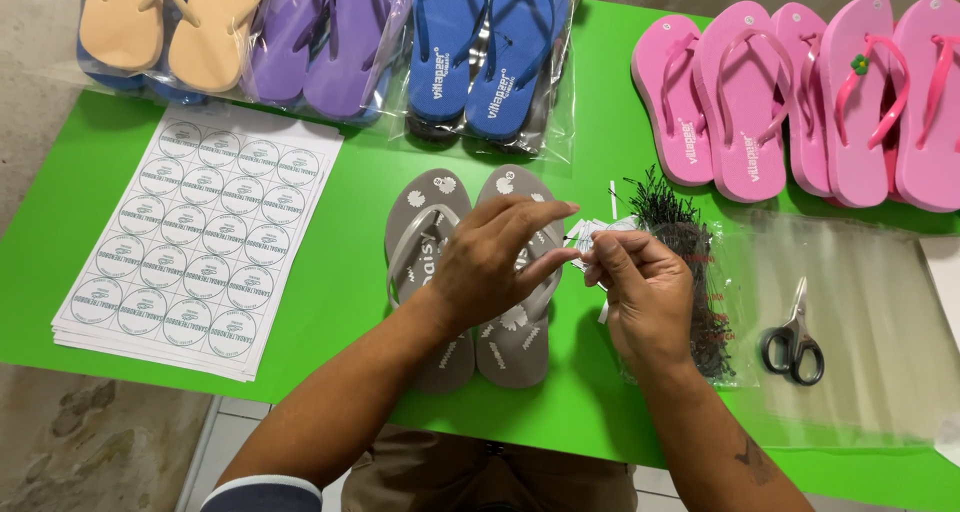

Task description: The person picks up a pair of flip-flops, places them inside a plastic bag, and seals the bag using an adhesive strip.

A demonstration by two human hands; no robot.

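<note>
Both forearms enter from bottom edge, nearest the camera. Left hand [490, 267] hovers over the grey flip-flop pair [470, 272], fingers spread and pointing right, index and thumb meeting the small white tag [600, 234]. Right hand [640, 292] is pinched narrow on that same tag, so tag sits between both hands, just right of the grey pair's strap area. Whether tag touches the strap: cannot tell, hidden by fingers. Grey pair lies w/ long axis running away from the person, toes far. Bag of black tag pins [690, 272] sits under and behind right hand, i.e. right hand nearer. Scissors [795, 337] further right on clear plastic bags [860, 322]. Sticker sheets [200, 242] lie well left on green tabletop [350, 272]. Pink flip-flops [800, 102] and bagged pairs [330, 42] along far edge.
</note>
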